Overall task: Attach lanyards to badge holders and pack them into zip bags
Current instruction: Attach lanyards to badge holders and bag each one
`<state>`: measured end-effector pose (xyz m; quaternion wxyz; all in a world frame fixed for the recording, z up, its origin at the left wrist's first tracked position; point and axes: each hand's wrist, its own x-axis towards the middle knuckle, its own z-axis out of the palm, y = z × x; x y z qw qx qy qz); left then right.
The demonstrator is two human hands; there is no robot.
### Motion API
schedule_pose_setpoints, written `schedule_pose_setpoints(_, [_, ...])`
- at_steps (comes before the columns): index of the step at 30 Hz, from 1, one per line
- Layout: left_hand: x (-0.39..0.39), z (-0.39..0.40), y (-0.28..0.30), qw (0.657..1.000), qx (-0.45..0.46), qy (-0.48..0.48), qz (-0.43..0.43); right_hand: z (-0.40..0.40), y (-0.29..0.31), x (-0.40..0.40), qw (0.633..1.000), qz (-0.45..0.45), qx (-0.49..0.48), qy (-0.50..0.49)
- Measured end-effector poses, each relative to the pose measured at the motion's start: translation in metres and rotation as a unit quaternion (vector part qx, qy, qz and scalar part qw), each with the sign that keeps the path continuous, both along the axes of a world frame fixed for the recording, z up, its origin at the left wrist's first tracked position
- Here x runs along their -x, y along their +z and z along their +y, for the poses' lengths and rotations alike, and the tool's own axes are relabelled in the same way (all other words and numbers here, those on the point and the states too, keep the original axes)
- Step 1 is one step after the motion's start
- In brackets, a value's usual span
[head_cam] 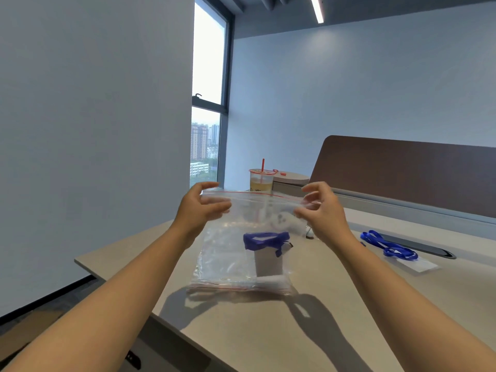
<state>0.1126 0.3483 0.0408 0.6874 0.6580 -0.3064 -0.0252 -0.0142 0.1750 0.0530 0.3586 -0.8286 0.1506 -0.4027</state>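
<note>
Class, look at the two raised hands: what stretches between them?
In the head view, the red-lined top edge of the clear plastic zip bag spans from left hand to right hand, each pinching a corner.

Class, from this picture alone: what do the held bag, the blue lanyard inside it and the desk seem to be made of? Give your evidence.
Zip bag: thin clear plastic film, glossy, since it wrinkles and shows its contents.
Lanyard: probably woven fabric ribbon, flat and bunched.
Desk: looks like matte beige laminate; its core cannot be told.
</note>
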Motion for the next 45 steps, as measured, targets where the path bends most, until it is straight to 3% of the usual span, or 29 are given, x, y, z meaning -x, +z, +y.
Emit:
schedule_pose_setpoints(3, [-0.005,0.001,-0.02,0.995,-0.07,-0.053,0.054,0.002,-0.002,-0.007,0.997,-0.048,-0.054,-0.009])
schedule_pose_setpoints(6, [-0.008,-0.008,-0.032,0.993,-0.093,-0.041,0.059,0.003,-0.01,-0.014,0.991,-0.066,-0.109,-0.03])
schedule_pose_setpoints(12, [-0.014,-0.028,-0.032,0.994,-0.055,0.013,0.095,-0.008,-0.046,-0.016,0.966,0.068,-0.246,0.052])
schedule_pose_setpoints(21, [-0.015,-0.024,-0.051,0.989,-0.047,-0.023,0.142,-0.017,-0.041,-0.017,0.974,0.001,-0.224,0.024])
schedule_pose_setpoints(28, [0.003,-0.026,-0.008,0.996,0.012,-0.013,0.092,-0.017,-0.004,-0.001,0.985,-0.032,-0.172,0.015])
schedule_pose_setpoints(35, [0.037,-0.036,0.031,0.998,0.049,-0.006,-0.026,-0.021,0.035,0.048,0.988,-0.097,-0.123,-0.001])
schedule_pose_setpoints(45, [0.123,-0.081,0.029,0.986,0.071,-0.136,-0.058,-0.03,0.022,0.16,0.972,-0.183,-0.061,-0.137])
